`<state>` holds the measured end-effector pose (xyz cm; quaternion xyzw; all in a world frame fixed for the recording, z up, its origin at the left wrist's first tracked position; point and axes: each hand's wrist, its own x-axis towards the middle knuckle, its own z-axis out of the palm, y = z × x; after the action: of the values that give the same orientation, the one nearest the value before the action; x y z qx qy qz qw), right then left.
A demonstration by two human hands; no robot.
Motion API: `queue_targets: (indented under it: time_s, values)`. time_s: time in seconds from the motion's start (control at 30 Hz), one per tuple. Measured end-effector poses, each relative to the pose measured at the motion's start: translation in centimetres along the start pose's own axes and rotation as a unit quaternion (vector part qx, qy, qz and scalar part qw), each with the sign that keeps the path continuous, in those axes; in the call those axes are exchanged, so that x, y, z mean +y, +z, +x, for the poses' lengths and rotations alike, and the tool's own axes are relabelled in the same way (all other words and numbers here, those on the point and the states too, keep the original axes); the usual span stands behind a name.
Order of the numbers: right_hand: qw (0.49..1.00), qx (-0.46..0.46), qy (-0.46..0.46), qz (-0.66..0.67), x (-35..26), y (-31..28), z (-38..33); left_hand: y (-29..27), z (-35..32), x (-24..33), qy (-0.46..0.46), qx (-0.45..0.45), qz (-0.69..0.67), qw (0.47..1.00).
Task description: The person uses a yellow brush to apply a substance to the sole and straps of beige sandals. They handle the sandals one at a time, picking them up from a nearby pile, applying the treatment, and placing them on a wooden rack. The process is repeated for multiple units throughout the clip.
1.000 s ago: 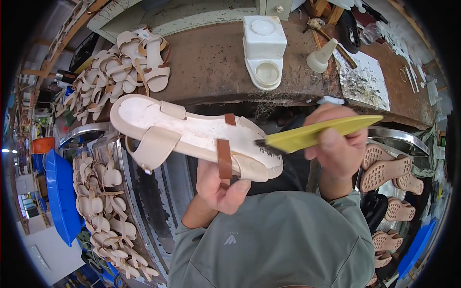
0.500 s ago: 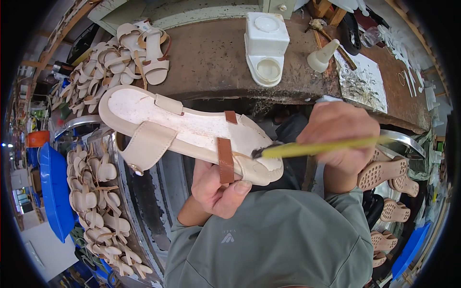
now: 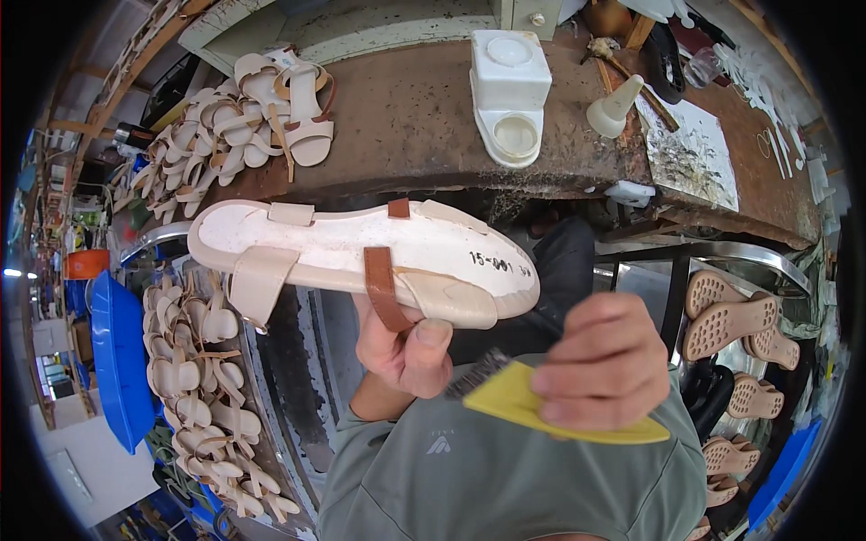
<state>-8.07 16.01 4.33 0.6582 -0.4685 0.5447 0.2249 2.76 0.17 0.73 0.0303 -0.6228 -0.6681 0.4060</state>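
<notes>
My left hand (image 3: pixel 410 356) grips a beige sandal upper (image 3: pixel 343 239) from below, thumb up by its front edge. The piece has a whitish insole facing up, dark handwritten marks near its right end, beige straps and a brown strap (image 3: pixel 386 284) hanging over the near side. In my right hand (image 3: pixel 606 365) is a yellow-handled brush (image 3: pixel 523 406), its dark bristles pointing left toward my left thumb. The bristles are apart from the sandal, a little below it. My right fingers wrap round the handle.
A white plastic dispenser (image 3: pixel 511 99) and a pale cone-shaped nozzle (image 3: pixel 615 108) stand on the brown workbench (image 3: pixel 388 117). Sandal uppers (image 3: pixel 221 126) are heaped at its left, more (image 3: pixel 194 388) lie at my left side. Beige soles (image 3: pixel 731 320) hang on a rack at right.
The brush has left the sandal's front end and come down toward me, its handle now tilting down to the right. The sandal has turned more level, and its handwritten marks are uncovered.
</notes>
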Motion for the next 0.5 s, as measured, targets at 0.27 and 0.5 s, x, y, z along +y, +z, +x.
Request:
queue_targets:
  time_s: [0.27, 0.5]
  values:
    - [0.993, 0.115, 0.014, -0.020, -1.0, 0.0, -1.4, 0.6, 1.1, -0.2, 0.023, -0.016, -0.014, 1.000]
    - [0.996, 0.074, 0.053, 0.015, 0.4, -1.0, -1.6, 1.5, 2.1, 0.1, 0.006, -0.010, -0.044, 0.999]
